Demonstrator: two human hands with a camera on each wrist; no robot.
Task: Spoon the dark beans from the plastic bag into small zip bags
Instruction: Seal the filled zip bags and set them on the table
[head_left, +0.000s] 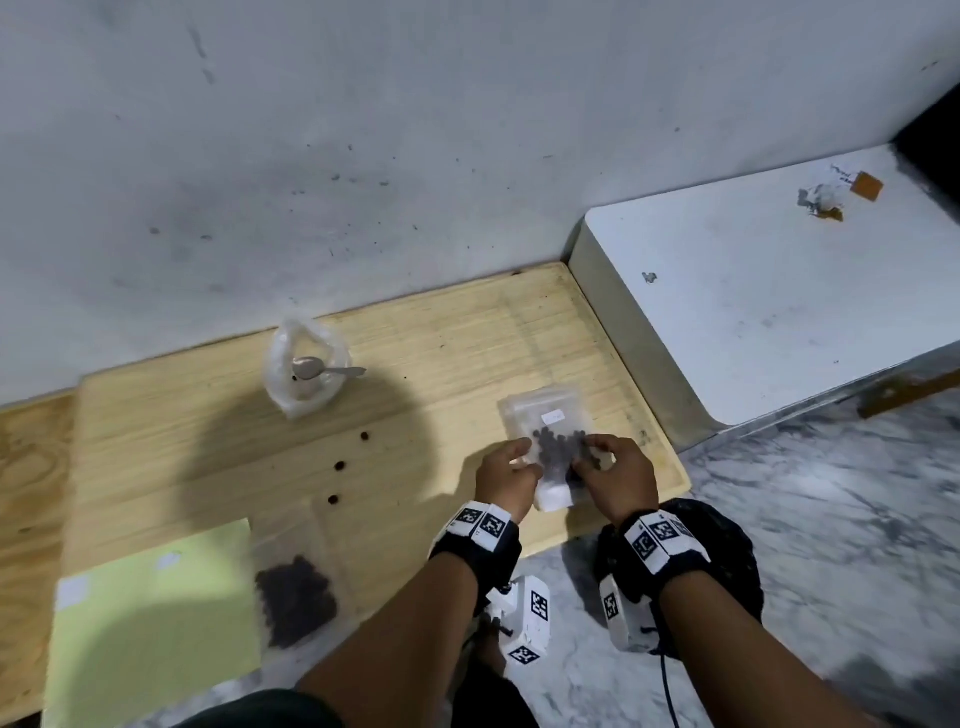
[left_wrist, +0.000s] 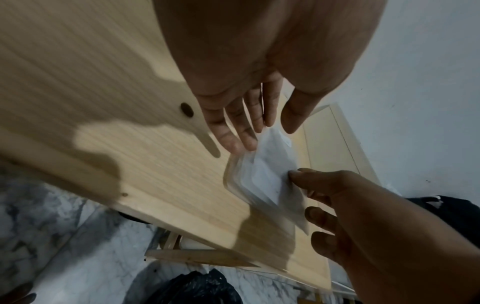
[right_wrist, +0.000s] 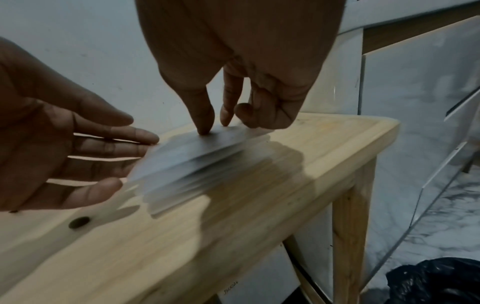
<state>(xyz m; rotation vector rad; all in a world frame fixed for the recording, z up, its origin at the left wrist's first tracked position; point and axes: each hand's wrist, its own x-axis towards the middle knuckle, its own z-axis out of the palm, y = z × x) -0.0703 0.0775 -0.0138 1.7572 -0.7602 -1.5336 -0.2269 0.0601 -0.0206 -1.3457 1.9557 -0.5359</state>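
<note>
Zip bags (right_wrist: 197, 156) stacked on wooden table (head_left: 467, 332) against grey wall (head_left: 415, 130); left fingers (right_wrist: 130, 131) straight, touching them; right fingers (right_wrist: 202, 115) pinching them.

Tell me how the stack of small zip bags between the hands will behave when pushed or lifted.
The stack of zip bags will probably slide apart: its layers fan out beneath the right hand. The bags look thin and translucent, so likely floppy and light. A pinching grip across all layers seems safer than the flat fingers of the left hand.
</note>
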